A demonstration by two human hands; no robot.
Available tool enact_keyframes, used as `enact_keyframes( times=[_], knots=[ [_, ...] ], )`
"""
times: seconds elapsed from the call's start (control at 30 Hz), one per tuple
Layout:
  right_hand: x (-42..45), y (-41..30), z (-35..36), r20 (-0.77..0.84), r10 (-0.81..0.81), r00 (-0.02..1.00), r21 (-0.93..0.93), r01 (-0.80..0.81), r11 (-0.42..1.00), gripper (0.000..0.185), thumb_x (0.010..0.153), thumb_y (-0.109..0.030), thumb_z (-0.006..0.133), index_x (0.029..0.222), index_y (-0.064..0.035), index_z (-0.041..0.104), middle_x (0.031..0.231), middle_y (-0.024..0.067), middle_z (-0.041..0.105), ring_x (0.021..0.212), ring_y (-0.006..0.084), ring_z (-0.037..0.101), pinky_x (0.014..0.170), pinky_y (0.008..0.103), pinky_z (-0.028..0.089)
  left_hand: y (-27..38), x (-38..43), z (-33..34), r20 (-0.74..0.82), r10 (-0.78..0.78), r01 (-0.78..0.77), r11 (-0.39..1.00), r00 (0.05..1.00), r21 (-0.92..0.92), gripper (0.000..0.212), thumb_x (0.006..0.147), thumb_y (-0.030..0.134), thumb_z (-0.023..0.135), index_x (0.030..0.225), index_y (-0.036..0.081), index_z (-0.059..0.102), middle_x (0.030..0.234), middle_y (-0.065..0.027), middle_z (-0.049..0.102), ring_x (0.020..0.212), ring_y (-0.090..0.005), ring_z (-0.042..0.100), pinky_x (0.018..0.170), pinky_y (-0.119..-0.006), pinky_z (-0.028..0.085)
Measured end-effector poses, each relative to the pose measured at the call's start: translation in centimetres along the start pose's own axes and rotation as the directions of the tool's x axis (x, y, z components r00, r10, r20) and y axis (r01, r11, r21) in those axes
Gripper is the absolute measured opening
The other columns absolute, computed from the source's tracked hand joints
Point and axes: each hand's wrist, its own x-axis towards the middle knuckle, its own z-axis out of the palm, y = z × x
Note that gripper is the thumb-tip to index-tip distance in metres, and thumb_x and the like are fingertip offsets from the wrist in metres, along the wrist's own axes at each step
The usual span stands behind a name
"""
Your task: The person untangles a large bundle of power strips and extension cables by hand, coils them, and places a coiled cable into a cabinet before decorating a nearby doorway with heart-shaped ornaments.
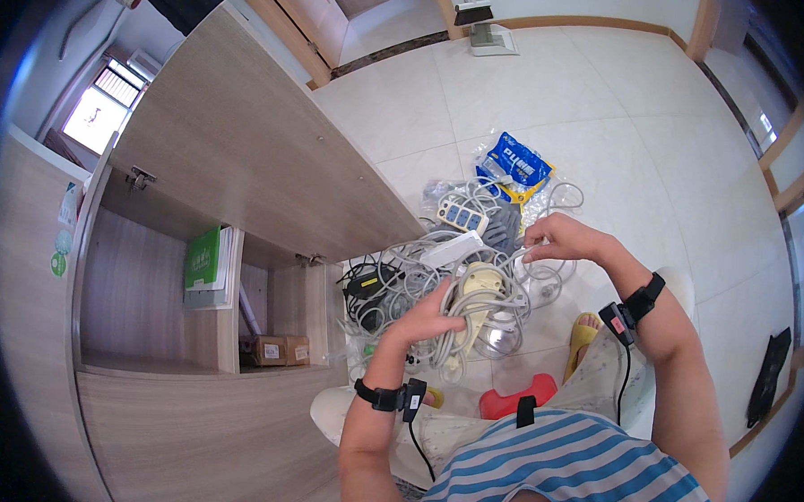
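A cream power strip point(481, 280) wrapped in loops of its grey cord point(490, 303) is in my left hand point(429, 317), thumb across the loops. My right hand point(559, 238) is to the right and farther out, its thumb and fingers closed on a grey cable near the edge of the tangle. Beneath and around both hands lies a heap of cords. In it I see a white power strip point(452, 248), another strip with blue sockets point(463, 216) and a black power adapter point(370, 283). Where the held cord ends is hidden among the loops.
An open cabinet door point(266, 131) reaches over the heap's left side. Inside the cabinet are a green book point(203, 259) and small cardboard boxes point(270, 351). Blue-and-yellow plastic packaging point(517, 163) lies beyond the cords. A red plastic object point(520, 399) is near my feet.
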Motion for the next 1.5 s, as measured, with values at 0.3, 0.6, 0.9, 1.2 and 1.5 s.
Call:
enact_keyframes(
  times=[0.3,0.6,0.9,1.2,1.5],
  knots=[
    [0.4,-2.7,0.8,-0.05,0.147,0.988,0.241,-0.131,0.962,0.02,0.081,-0.02,0.072,0.085,-0.0013,0.065,0.066,0.0032,0.061,0.06,0.0092,0.053,0.055,0.0275,0.043,1.2,0.9,1.8,-0.368,0.051,0.135,0.877,0.929,0.462,0.064,0.069,0.022,0.068,0.122,0.0,0.039,0.114,-0.0273,0.054,0.106,-0.0443,0.054,0.089,-0.046,0.045],
    [0.6,-5.5,1.4,0.234,0.072,0.97,0.741,-0.226,0.632,0.041,0.096,-0.016,0.053,0.135,-0.0049,0.049,0.101,0.0037,0.064,0.086,0.0107,0.061,0.076,0.0255,0.049,-3.8,3.5,1.4,-0.754,0.072,0.117,0.974,0.654,0.194,0.059,0.069,0.018,0.068,0.119,-0.001,0.042,0.111,-0.0235,0.058,0.097,-0.0393,0.061,0.082,-0.045,0.049],
    [-0.2,-5.4,5.9,0.382,-0.063,0.922,0.646,-0.217,0.732,0.03,0.102,-0.023,0.04,0.119,-0.0037,0.056,0.078,0.0002,0.06,0.074,0.0075,0.056,0.067,0.0244,0.045,-5.5,4.1,-2.3,-0.409,-0.526,-0.235,0.367,0.745,-0.9,0.027,0.078,0.018,0.06,0.102,0.005,0.062,0.091,-0.0093,0.065,0.079,-0.0243,0.063,0.065,-0.04,0.05],
    [-0.1,-5.8,6.9,0.223,0.179,0.958,0.523,-0.272,0.808,0.042,0.096,-0.025,0.056,0.132,-0.0069,0.046,0.069,-0.0005,0.053,0.063,0.006,0.05,0.057,0.0237,0.041,-1.2,3.9,0.0,-0.421,-0.501,-0.34,0.248,0.756,-0.907,0.034,0.079,0.024,0.059,0.11,0.01,0.06,0.106,-0.0071,0.063,0.095,-0.0234,0.059,0.077,-0.042,0.048],
    [-0.5,-6.9,7.0,-0.082,0.027,0.996,0.318,0.001,0.948,0.072,0.091,-0.019,0.062,0.148,-0.0091,0.019,0.069,0.0081,0.056,0.059,0.0191,0.055,0.057,0.0319,0.043,-0.9,3.6,0.2,-0.445,-0.41,-0.356,0.276,0.796,-0.893,0.037,0.082,0.024,0.057,0.116,0.01,0.057,0.109,-0.0059,0.062,0.098,-0.0223,0.058,0.08,-0.042,0.047]
  ],
)
